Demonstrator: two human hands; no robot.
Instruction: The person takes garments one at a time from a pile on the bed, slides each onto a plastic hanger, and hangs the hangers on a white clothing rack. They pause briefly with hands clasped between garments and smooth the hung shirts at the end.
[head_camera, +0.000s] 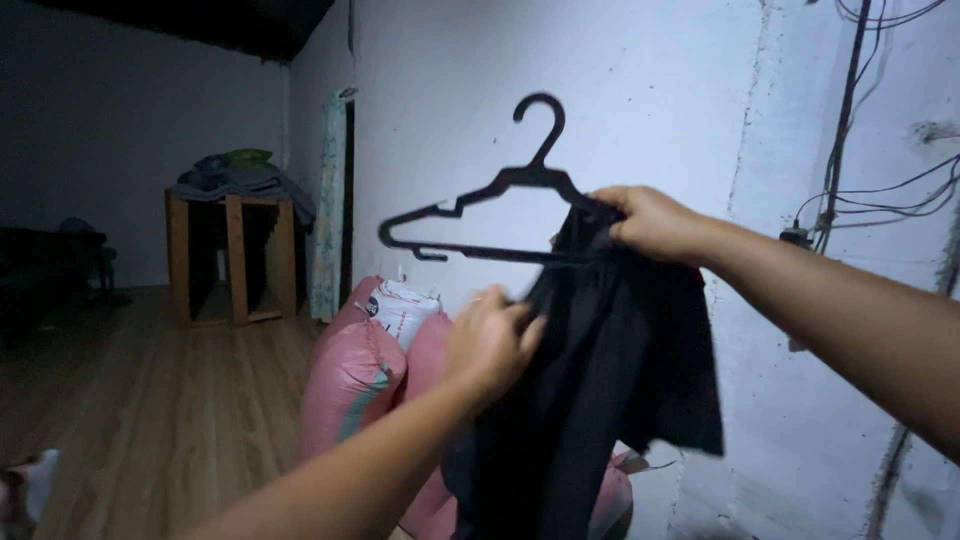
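A black plastic hanger (470, 205) is held up in front of a white wall, hook upward. My right hand (650, 222) grips its right shoulder together with the top of a black garment (610, 390) that hangs down from there. My left hand (490, 340) pinches the left edge of the same garment just below the hanger's bottom bar. Most of the cloth droops in folds between my two forearms.
Pink stuffed sacks (350, 375) lean against the wall below the hanger. A wooden stand (235, 260) piled with clothes stands at the back, next to a pale curtain (328, 210). Cables (850, 150) run down the wall at right. Wooden floor (150, 420) spreads to the left.
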